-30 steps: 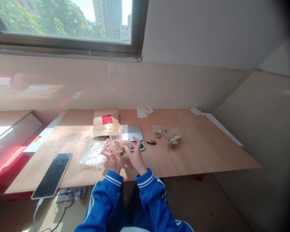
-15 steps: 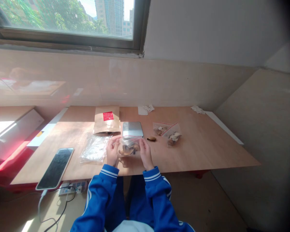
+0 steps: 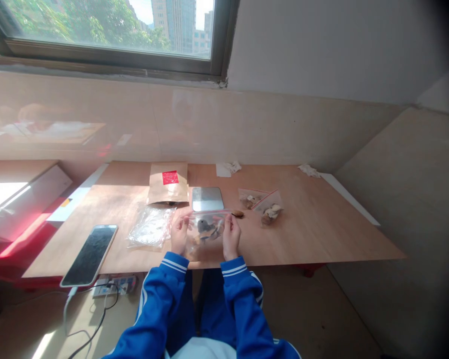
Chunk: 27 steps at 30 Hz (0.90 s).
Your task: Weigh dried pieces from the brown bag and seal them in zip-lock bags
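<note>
Between my two hands is a clear zip bag with dark and tan dried pieces inside, held by its upper corners near the table's front edge. My left hand pinches the left corner and my right hand pinches the right one. Just behind the bag lies a silver scale. A brown dried piece rests on the table beside my right fingertips. Left of my left hand is a stack of clear plastic bags.
Two filled zip bags lie to the right. A brown paper pouch with a red label stands back left. A phone with a cable lies at the left front. Crumpled tissue sits at the back right.
The bag now hangs more upright, its dark contents spread more visibly across it. My hands have shifted slightly, still gripping both corners. The whole view has moved a little.
</note>
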{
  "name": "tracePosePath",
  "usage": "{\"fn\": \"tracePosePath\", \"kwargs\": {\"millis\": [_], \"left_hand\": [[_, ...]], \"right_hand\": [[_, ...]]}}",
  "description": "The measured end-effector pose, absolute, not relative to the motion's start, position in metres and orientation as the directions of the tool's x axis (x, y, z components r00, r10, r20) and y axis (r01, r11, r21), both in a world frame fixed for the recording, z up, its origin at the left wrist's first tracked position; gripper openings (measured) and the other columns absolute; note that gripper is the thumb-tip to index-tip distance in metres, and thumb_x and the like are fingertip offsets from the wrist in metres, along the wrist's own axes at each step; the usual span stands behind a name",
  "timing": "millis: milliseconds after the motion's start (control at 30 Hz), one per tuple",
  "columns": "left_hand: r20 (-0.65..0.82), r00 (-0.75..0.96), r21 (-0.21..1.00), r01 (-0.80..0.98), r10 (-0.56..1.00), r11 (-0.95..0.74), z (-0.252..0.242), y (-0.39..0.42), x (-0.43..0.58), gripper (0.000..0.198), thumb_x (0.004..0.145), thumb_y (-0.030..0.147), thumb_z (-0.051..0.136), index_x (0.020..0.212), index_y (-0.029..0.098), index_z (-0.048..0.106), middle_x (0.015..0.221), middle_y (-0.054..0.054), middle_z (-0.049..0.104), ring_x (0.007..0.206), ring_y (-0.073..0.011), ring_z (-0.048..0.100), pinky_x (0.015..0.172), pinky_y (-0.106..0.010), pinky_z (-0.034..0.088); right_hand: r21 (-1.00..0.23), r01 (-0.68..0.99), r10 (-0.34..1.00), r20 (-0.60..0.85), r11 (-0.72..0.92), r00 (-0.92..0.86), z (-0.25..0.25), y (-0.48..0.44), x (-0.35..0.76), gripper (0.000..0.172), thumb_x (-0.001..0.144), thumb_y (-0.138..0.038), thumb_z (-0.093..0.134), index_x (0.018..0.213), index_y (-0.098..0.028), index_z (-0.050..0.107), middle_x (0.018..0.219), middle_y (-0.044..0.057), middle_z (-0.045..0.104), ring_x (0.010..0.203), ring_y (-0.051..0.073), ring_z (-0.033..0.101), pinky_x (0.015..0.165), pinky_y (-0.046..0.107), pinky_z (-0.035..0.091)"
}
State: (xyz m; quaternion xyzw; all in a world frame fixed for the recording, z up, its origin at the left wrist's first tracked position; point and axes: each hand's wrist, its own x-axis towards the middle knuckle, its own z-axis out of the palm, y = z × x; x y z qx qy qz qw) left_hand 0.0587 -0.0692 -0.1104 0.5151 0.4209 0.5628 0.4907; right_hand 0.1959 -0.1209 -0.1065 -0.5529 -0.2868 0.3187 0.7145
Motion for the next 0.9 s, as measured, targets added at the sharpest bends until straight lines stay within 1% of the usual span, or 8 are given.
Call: {"fn": "tracePosePath", "kwargs": {"millis": [67,167,267,400,533,733,800,900], "left_hand": [[0.117,0.046,0.98,-0.167,0.992,-0.108,-0.114,-0.071,0.063,0.045,0.078,0.053,0.057,0.098,0.015,0.069,0.079,-0.007,0.068,0.072,-0.0154,0.062,0.066,-0.027,0.05],[0.046,0.05,0.973,-0.23,0.998,-0.033,-0.118,-0.073,0.069,0.042,0.078,0.051,0.059,0.096,0.014,0.068,0.089,-0.009,0.069,0.081,-0.0184,0.065,0.073,-0.031,0.053],[0.044,0.062,0.968,-0.25,0.997,-0.028,-0.119,-0.076,0.073,0.04,0.079,0.049,0.059,0.098,0.015,0.066,0.091,-0.009,0.07,0.082,-0.0182,0.066,0.076,-0.032,0.053],[0.117,0.096,0.979,-0.178,0.988,-0.099,-0.118,-0.079,0.075,0.035,0.079,0.045,0.059,0.098,0.016,0.065,0.099,-0.01,0.069,0.091,-0.0201,0.065,0.082,-0.034,0.051],[0.157,0.073,0.982,-0.118,0.985,-0.148,-0.119,-0.078,0.073,0.034,0.08,0.045,0.057,0.098,0.017,0.064,0.097,-0.008,0.068,0.092,-0.0202,0.064,0.083,-0.034,0.05],[0.085,-0.183,0.973,-0.195,0.979,-0.121,-0.125,-0.072,0.067,0.03,0.082,0.045,0.054,0.084,0.016,0.062,0.077,-0.004,0.065,0.072,-0.0144,0.063,0.069,-0.027,0.05],[0.099,-0.181,0.977,-0.171,0.978,-0.13,-0.126,-0.07,0.066,0.028,0.082,0.043,0.053,0.078,0.016,0.061,0.072,-0.002,0.063,0.067,-0.0121,0.061,0.066,-0.024,0.048],[0.118,-0.082,0.985,-0.117,0.99,-0.127,-0.127,-0.069,0.067,0.029,0.084,0.043,0.05,0.079,0.016,0.06,0.071,-0.002,0.063,0.064,-0.0112,0.058,0.062,-0.023,0.047]], "right_hand": [[-0.972,-0.131,0.742,0.059,0.195,0.667,-0.107,-0.122,0.198,0.048,0.088,-0.056,0.039,0.101,-0.014,0.058,0.098,0.014,0.07,0.074,0.022,0.068,0.071,0.033,0.054],[-0.977,-0.031,0.733,0.136,0.209,0.666,-0.104,-0.125,0.203,0.049,0.09,-0.053,0.036,0.105,-0.014,0.06,0.11,0.014,0.066,0.092,0.023,0.066,0.083,0.035,0.051],[-0.953,0.187,0.8,0.303,0.239,0.518,-0.093,-0.13,0.21,0.043,0.091,-0.048,0.039,0.107,-0.017,0.064,0.115,0.01,0.065,0.111,0.023,0.057,0.098,0.038,0.042],[-0.891,0.344,0.875,0.398,0.298,0.274,-0.07,-0.135,0.216,0.034,0.092,-0.041,0.042,0.109,-0.023,0.066,0.118,0.006,0.064,0.115,0.023,0.054,0.103,0.041,0.037],[-0.893,0.322,0.902,0.387,0.314,0.193,-0.056,-0.136,0.213,0.033,0.093,-0.04,0.042,0.11,-0.025,0.066,0.116,0.005,0.065,0.112,0.023,0.056,0.101,0.041,0.039],[-0.961,0.193,0.851,0.266,0.198,0.453,-0.079,-0.128,0.221,0.044,0.089,-0.053,0.04,0.099,-0.019,0.068,0.105,0.008,0.069,0.1,0.024,0.062,0.091,0.037,0.046],[-0.973,0.167,0.859,0.218,0.158,0.464,-0.095,-0.125,0.225,0.048,0.087,-0.056,0.041,0.094,-0.018,0.068,0.098,0.009,0.07,0.095,0.024,0.063,0.087,0.035,0.047],[-0.987,0.098,0.842,0.162,0.13,0.514,-0.116,-0.122,0.228,0.049,0.085,-0.057,0.043,0.095,-0.015,0.066,0.093,0.01,0.07,0.089,0.024,0.065,0.08,0.034,0.05]]}}
